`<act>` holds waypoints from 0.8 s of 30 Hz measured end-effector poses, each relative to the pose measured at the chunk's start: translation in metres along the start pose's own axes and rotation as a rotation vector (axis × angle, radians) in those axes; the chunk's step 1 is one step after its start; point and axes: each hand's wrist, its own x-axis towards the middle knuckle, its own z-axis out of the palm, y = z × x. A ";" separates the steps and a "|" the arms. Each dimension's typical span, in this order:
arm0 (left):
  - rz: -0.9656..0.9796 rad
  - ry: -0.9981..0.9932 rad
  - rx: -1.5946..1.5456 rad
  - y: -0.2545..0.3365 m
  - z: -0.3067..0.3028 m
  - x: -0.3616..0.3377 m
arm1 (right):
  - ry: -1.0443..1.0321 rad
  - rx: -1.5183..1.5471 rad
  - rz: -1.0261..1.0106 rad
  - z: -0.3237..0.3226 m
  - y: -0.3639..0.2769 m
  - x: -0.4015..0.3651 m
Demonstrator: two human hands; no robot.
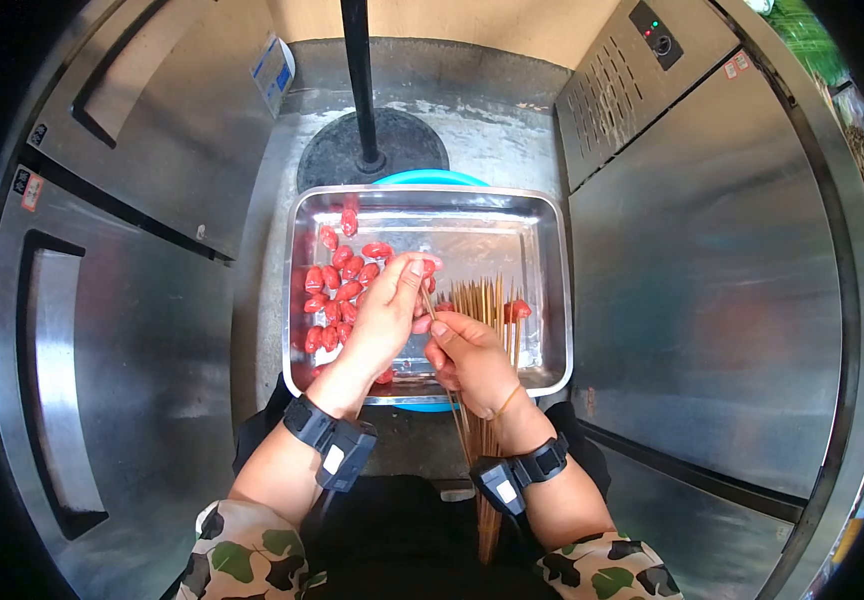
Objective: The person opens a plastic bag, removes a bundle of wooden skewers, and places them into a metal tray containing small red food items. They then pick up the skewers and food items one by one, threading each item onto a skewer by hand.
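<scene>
My left hand [388, 312] pinches a red, sausage-like piece [430, 265] between thumb and fingers, above the middle of a metal tray [558, 300]. My right hand [474, 360], just right of it and lower, is closed round a thin wooden skewer [429, 302] whose upper end reaches up to the left fingertips. Whether the tip is inside the piece is hidden. Several red pieces [342, 275] lie in the tray's left part. A bundle of wooden skewers [477, 300] leans over the tray's front edge under my right hand, with a red piece [518, 310] at its right side.
The tray rests on a blue basin [432, 177]. Behind stands a black pole [359, 90] on a round base [412, 140]. Steel cabinets rise close on the left [152, 330] and the right [702, 270]. A blue-and-white box [274, 75] is at the upper left.
</scene>
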 end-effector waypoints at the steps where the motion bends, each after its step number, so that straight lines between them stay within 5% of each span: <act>1: 0.003 0.023 0.028 0.002 0.004 -0.002 | -0.009 0.036 0.012 -0.001 -0.001 0.000; 4: 0.124 0.027 0.129 -0.006 0.010 -0.007 | -0.031 0.055 0.017 -0.004 -0.003 -0.003; 14: -0.071 0.091 -0.384 -0.019 0.006 0.001 | 0.083 -0.197 -0.101 0.003 0.004 0.000; 24: -0.116 0.292 -0.429 -0.025 0.027 0.000 | 0.189 -0.369 -0.262 -0.004 0.026 0.015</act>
